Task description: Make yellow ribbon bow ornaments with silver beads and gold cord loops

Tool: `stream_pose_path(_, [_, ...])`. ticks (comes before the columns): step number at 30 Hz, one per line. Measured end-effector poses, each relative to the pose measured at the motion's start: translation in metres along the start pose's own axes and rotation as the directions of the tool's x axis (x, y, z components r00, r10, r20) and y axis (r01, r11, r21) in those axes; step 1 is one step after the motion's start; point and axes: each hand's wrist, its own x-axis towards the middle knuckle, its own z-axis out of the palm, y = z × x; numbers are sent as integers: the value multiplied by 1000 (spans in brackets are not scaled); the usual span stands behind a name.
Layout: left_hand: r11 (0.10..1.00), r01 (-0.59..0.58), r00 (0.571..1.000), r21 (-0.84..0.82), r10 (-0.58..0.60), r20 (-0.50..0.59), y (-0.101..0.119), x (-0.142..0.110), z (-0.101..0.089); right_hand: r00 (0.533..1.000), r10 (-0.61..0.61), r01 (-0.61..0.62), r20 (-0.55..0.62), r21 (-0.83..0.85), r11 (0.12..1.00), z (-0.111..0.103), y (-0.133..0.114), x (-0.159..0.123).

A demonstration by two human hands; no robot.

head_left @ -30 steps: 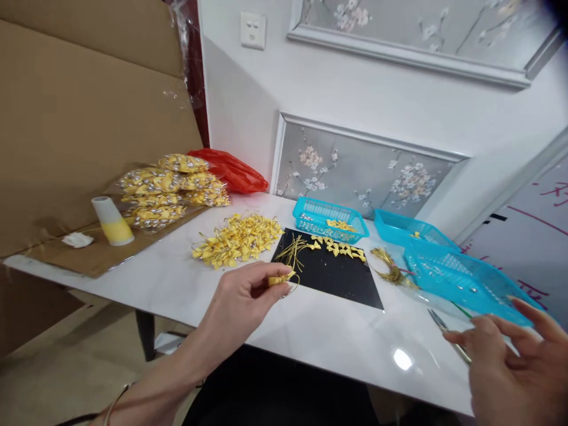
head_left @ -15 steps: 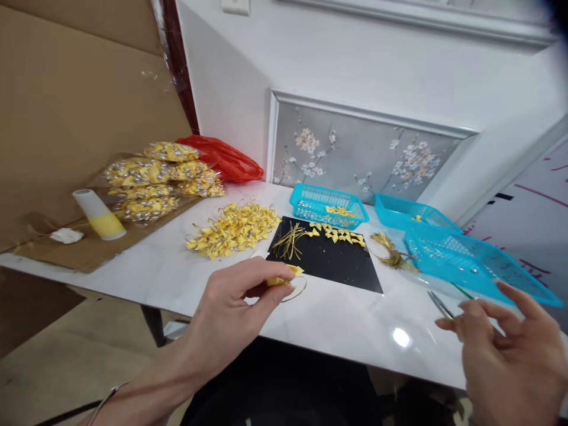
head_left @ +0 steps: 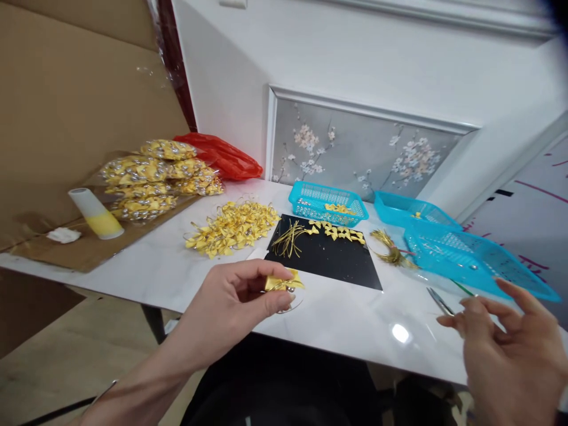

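My left hand (head_left: 248, 293) is closed, pinching a yellow ribbon bow (head_left: 284, 279) between thumb and fingers above the front of the table. A silvery bead shows at the bow, and a thin gold tie curves below it. At the right, my right hand (head_left: 510, 349) has its thumb and a finger pressed together, while another finger stretches out. What that pinch holds, if anything, is too fine to make out. A pointed metal tool (head_left: 440, 302) shows just beyond the fingertips, with a thin green piece near it; I cannot tell whether the hand touches it.
A black mat (head_left: 331, 260) carries gold ties and yellow bows. Left of it lies a pile of finished bows (head_left: 233, 228). Blue baskets (head_left: 328, 192) stand behind and right, beside a bundle of gold ties (head_left: 393, 251). Bagged bows (head_left: 146, 177) and a cone (head_left: 95, 216) sit on cardboard.
The left hand has turned the bow slightly, so more of it and its bead shows. The right hand is almost unmoved. The view has shifted a little.
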Motion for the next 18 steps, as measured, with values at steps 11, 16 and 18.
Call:
stream_pose_path(11, [965, -177, 974, 193, 199, -106, -2, 1, 2, 995, -16, 22, -94, 63, 998, -4, 3, 5])
stream_pose_path(16, [892, -200, 959, 407, 263, -106, -10, 8, -1, 981, -143, 140, 132, 36, 990, 19, 21, 6])
stream_pose_path(18, [867, -117, 977, 484, 188, -101, -23, 17, -7, 916, -224, 250, 332, -35, 968, 34, 35, 5])
